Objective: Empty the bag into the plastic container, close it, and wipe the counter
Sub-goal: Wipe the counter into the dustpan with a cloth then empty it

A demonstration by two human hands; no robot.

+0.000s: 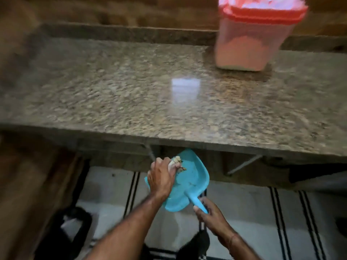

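A clear plastic container with a red lid stands at the back right of the speckled granite counter; pale powder shows inside it. Below the counter's front edge I hold a turquoise dustpan. My right hand grips its handle. My left hand grips a small bunched cloth over the pan. The whole view is blurred. No bag is visible.
A raised stone ledge runs along the back of the counter. Beneath it is a white floor with black stripes and a metal bracket. Dark shapes, perhaps footwear, lie at the lower left. A wooden panel fills the left side.
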